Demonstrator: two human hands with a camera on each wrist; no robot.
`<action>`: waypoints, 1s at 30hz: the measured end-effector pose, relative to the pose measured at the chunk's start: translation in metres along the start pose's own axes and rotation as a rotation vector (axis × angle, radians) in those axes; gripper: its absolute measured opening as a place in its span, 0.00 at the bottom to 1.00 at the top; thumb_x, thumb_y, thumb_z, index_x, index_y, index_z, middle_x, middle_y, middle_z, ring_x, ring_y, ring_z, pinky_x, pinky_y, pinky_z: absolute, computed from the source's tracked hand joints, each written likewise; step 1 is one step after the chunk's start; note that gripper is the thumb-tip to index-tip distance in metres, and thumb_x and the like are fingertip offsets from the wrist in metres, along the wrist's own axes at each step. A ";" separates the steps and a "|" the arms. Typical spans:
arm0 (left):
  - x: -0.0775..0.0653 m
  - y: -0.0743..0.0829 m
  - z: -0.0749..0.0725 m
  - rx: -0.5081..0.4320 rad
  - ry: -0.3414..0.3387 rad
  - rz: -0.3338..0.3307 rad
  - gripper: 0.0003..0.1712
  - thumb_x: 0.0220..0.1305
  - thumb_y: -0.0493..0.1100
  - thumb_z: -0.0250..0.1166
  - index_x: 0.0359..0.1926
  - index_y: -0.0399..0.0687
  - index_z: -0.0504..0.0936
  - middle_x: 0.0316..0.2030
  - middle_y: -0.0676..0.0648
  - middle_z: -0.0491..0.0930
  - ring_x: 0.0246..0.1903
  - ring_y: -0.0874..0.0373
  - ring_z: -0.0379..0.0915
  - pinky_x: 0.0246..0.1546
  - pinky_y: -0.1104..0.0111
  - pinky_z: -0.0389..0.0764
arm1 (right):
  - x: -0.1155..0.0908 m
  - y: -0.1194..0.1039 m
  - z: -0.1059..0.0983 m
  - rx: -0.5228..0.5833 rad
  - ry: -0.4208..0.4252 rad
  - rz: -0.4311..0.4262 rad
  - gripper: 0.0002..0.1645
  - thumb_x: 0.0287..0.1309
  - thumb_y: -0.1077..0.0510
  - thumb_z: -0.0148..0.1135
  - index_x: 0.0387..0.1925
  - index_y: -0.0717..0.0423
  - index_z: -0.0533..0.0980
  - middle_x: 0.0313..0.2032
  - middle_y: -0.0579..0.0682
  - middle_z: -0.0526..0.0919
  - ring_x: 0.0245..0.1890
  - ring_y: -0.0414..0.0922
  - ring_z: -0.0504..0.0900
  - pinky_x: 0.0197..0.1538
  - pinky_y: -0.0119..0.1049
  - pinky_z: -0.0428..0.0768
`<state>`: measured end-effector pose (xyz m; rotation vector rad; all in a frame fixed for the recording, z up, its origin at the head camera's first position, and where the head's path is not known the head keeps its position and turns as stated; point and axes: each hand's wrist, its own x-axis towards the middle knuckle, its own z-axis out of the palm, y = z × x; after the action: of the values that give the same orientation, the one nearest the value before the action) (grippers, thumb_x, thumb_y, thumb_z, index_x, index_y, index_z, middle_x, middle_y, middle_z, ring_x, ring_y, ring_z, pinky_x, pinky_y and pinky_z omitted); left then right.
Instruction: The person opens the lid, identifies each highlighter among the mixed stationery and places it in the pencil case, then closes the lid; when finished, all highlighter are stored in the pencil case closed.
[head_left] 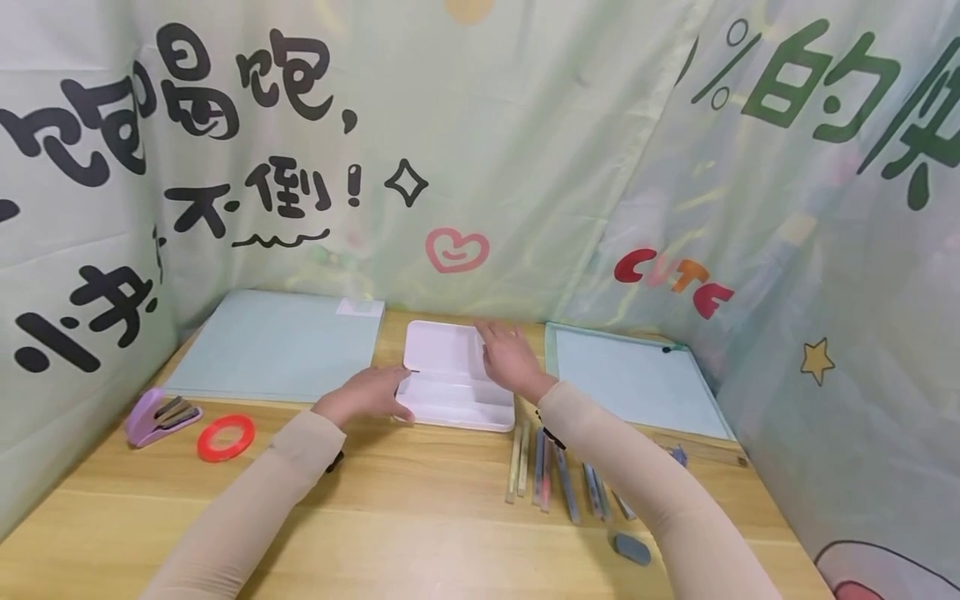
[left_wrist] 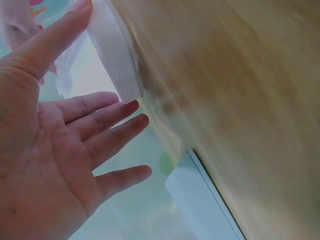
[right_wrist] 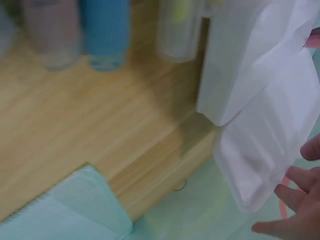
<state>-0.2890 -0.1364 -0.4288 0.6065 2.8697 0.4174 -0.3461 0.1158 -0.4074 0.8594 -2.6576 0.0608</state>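
A white pencil case [head_left: 453,392] sits wide open in the middle of the wooden table [head_left: 375,517]. Its lid [head_left: 442,346] is on the far side, tipped back. The left hand [head_left: 367,393] is at the left end of the case. Its fingers are straight and spread, with the thumb by the near edge. The right hand [head_left: 512,357] is at the right side of the lid. Its fingers are apart, but I cannot tell how hard they touch. Some pens [head_left: 538,467] lie near and to the right of the case, with a dark eraser [head_left: 632,549] nearer. On the left are a purple stapler [head_left: 161,427] and a red tape roll [head_left: 225,455]. A pale blue folder [head_left: 277,350] lies far left.
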 end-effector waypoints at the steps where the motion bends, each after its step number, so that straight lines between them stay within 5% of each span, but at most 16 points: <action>1: 0.000 -0.001 0.000 0.001 0.007 -0.004 0.52 0.38 0.65 0.65 0.62 0.44 0.60 0.59 0.43 0.60 0.56 0.45 0.56 0.54 0.55 0.58 | -0.001 0.001 0.000 0.016 -0.023 0.003 0.33 0.57 0.59 0.47 0.64 0.54 0.51 0.54 0.53 0.68 0.56 0.48 0.63 0.57 0.55 0.54; 5: 0.000 -0.003 0.000 0.033 0.013 -0.007 0.53 0.37 0.67 0.64 0.62 0.44 0.60 0.59 0.43 0.60 0.57 0.46 0.56 0.54 0.54 0.58 | -0.006 0.005 0.002 0.075 -0.115 -0.013 0.36 0.58 0.61 0.42 0.66 0.55 0.41 0.62 0.53 0.55 0.62 0.49 0.51 0.60 0.52 0.47; 9: 0.000 -0.003 0.001 0.078 -0.006 0.007 0.53 0.39 0.68 0.62 0.62 0.42 0.60 0.60 0.44 0.58 0.58 0.46 0.54 0.55 0.53 0.55 | -0.017 0.006 -0.002 0.115 -0.107 -0.053 0.37 0.58 0.61 0.44 0.66 0.57 0.41 0.64 0.55 0.48 0.63 0.50 0.45 0.61 0.48 0.44; 13: 0.001 -0.001 0.002 0.085 -0.011 0.011 0.53 0.39 0.69 0.61 0.62 0.42 0.60 0.60 0.44 0.59 0.58 0.47 0.54 0.55 0.52 0.54 | -0.039 0.002 -0.019 0.070 0.016 -0.103 0.28 0.55 0.59 0.52 0.58 0.59 0.61 0.58 0.57 0.60 0.59 0.51 0.57 0.59 0.44 0.55; 17: 0.001 0.000 0.000 0.065 -0.017 0.002 0.54 0.38 0.70 0.61 0.62 0.42 0.60 0.60 0.44 0.59 0.57 0.46 0.54 0.55 0.52 0.54 | -0.070 -0.005 -0.034 0.005 0.081 -0.144 0.07 0.49 0.59 0.58 0.33 0.54 0.75 0.37 0.50 0.74 0.37 0.46 0.71 0.40 0.37 0.70; 19: 0.001 0.000 -0.001 0.062 -0.016 -0.002 0.55 0.37 0.70 0.61 0.62 0.42 0.60 0.60 0.45 0.59 0.57 0.45 0.55 0.55 0.51 0.54 | -0.085 -0.008 -0.040 -0.011 0.028 -0.141 0.01 0.47 0.60 0.59 0.24 0.52 0.75 0.27 0.46 0.72 0.28 0.44 0.70 0.31 0.35 0.70; 22: 0.001 -0.002 -0.002 0.073 -0.010 0.001 0.55 0.37 0.71 0.61 0.61 0.42 0.60 0.60 0.44 0.60 0.57 0.45 0.56 0.55 0.51 0.54 | -0.103 -0.012 -0.044 -0.040 -0.124 -0.067 0.08 0.46 0.56 0.60 0.17 0.48 0.72 0.20 0.42 0.68 0.22 0.41 0.66 0.24 0.34 0.67; 30: 0.002 0.000 0.000 0.081 -0.005 0.026 0.54 0.38 0.69 0.61 0.60 0.38 0.62 0.58 0.42 0.62 0.55 0.45 0.59 0.52 0.55 0.61 | -0.122 -0.016 -0.044 -0.042 -0.399 0.129 0.17 0.46 0.52 0.54 0.08 0.47 0.64 0.14 0.44 0.64 0.19 0.44 0.62 0.20 0.37 0.63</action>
<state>-0.2910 -0.1351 -0.4286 0.6579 2.8889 0.3043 -0.2311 0.1769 -0.4082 0.7494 -3.0711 -0.1504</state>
